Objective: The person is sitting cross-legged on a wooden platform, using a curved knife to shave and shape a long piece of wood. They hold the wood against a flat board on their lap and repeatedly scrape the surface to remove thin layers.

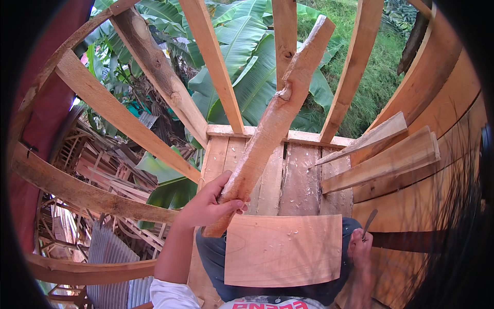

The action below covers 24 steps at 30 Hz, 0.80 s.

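My left hand (208, 205) grips the lower end of a long rough wooden stake (275, 116). The stake leans up and away to the right, and its bottom end rests at the edge of a wide flat board (283, 250) lying across my lap. My right hand (360, 247) is at the board's right end, closed around the handle of a thin dark metal blade (369, 220) that points up. Wood shavings lie on the board and on the plank floor (298, 180) beyond it.
Slanted timber posts (211, 56) frame an open wall ahead, with banana leaves (257, 67) and grass outside. Two pointed planks (381, 154) lean in from the right over curved wall boards (442, 129). Corrugated metal sheet (110, 257) and wooden frames lie below at the left.
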{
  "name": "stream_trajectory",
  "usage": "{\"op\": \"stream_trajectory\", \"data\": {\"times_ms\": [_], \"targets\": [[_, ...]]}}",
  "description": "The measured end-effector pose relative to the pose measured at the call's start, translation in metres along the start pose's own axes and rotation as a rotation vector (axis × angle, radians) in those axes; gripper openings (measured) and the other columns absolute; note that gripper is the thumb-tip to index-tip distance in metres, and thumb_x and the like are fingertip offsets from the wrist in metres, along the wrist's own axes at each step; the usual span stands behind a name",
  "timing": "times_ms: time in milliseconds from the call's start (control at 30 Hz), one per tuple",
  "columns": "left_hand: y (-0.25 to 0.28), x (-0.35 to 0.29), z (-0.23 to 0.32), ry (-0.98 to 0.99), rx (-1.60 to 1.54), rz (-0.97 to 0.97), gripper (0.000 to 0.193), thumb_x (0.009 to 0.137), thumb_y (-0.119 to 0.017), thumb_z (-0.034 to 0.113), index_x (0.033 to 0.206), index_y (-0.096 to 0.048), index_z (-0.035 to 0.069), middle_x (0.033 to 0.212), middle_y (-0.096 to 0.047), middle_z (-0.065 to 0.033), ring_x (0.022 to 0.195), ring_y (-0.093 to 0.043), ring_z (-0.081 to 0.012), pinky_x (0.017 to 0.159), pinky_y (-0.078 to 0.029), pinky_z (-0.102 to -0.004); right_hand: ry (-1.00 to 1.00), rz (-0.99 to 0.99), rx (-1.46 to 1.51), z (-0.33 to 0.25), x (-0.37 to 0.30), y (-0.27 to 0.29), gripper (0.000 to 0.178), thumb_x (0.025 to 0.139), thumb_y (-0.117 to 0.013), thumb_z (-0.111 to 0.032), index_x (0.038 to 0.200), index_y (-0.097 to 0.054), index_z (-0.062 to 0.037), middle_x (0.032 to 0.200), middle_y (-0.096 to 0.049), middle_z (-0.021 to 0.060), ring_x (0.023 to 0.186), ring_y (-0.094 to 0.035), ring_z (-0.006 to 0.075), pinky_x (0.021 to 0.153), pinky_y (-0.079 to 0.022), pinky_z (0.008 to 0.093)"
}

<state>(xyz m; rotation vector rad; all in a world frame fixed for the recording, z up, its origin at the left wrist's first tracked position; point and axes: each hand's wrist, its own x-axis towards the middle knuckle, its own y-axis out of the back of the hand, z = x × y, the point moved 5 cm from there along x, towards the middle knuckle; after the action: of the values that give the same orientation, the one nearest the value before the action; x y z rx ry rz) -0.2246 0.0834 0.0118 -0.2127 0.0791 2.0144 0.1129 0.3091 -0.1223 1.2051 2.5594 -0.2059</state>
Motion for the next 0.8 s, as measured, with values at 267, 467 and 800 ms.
{"op": "stream_trajectory", "data": {"times_ms": [267,467,800], "targets": [[-0.091,-0.023,0.006,0.054,-0.072,-0.066,0.047,0.08,-0.068,0.003,0.123,-0.048,-0.002,0.094,-0.064,-0.0102,0.082,-0.064,-0.0149,0.071,-0.053,-0.0287,0.142,-0.397,0.428,-0.104,-0.015,-0.119,0.041,0.091,-0.058,-0.012,0.126,-0.045,0.0049,0.05,-0.045,-0.0011,0.035,-0.039,0.0063,0.033,-0.029,0.0214],[-0.138,-0.027,-0.012,0.033,-0.242,-0.192,0.051,0.084,-0.069,0.011,0.127,-0.044,0.0,0.104,-0.06,-0.0088,0.089,-0.063,-0.0154,0.08,-0.053,-0.03,0.098,-0.358,0.381,-0.11,-0.017,-0.131,0.028,0.084,-0.067,-0.011,0.101,-0.046,-0.0036,0.055,-0.042,-0.0006,0.038,-0.039,0.0078,0.034,-0.031,0.0242],[-0.142,-0.052,-0.053,0.325,-0.603,-0.579,0.066,0.078,-0.071,0.031,0.124,-0.04,-0.006,0.09,-0.061,-0.0174,0.072,-0.064,-0.0225,0.064,-0.052,-0.0317,0.167,-0.305,0.311,-0.117,-0.025,-0.118,0.015,0.082,-0.066,-0.007,0.088,-0.054,0.0003,0.056,-0.047,0.0004,0.037,-0.04,0.0074,0.034,-0.031,0.0236]]}}
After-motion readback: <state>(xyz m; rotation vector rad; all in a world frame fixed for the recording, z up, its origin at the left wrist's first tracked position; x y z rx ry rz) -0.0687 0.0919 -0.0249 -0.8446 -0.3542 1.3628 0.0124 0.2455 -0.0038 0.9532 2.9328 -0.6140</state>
